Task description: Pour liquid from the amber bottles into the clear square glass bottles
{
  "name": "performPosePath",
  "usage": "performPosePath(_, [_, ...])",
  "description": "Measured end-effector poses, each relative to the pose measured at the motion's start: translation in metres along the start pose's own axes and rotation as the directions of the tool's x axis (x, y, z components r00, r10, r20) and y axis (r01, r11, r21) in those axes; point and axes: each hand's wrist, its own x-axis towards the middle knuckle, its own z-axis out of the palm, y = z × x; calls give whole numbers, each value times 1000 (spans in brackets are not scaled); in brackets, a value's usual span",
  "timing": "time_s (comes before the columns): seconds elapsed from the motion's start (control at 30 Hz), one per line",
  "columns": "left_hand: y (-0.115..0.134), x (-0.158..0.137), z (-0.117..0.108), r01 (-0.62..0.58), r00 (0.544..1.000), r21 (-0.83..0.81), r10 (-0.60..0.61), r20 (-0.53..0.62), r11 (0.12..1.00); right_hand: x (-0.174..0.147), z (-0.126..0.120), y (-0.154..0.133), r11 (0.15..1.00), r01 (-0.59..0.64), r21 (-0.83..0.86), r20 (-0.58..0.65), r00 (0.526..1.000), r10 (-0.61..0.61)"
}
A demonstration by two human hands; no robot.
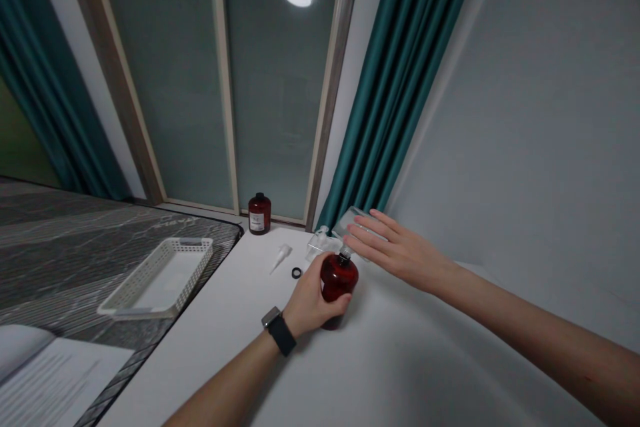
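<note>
My left hand (319,299) is wrapped round a dark red-brown bottle (340,278), which leans slightly on the white table. My right hand (387,247) is against a clear bottle (350,219) tipped over the red-brown one, its neck down at that bottle's mouth. The right fingers lie straight across the clear bottle, and the thumb is hidden. Whether liquid is flowing cannot be made out. Just behind my left hand stands another clear container (320,245). A white dropper-like nozzle (281,255) and a black ring (297,273) lie to the left.
A labelled red-brown bottle (259,215) with a black top stands at the back of the white table (225,320). On the grey surface at left are a white basket (165,280) and an open book (60,380). Teal curtains (385,80) and a wall border the right.
</note>
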Motion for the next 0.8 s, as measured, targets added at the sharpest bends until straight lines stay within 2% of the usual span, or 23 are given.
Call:
performPosePath(0.23, [-1, -1, 0, 1, 1000, 11, -1, 0, 1000, 2, -7, 5, 999, 44, -11, 25, 999, -43])
performPosePath(0.8, [0, 0, -2, -10, 1000, -13, 10, -6, 1000, 14, -19, 9, 995, 100, 30, -1, 995, -100])
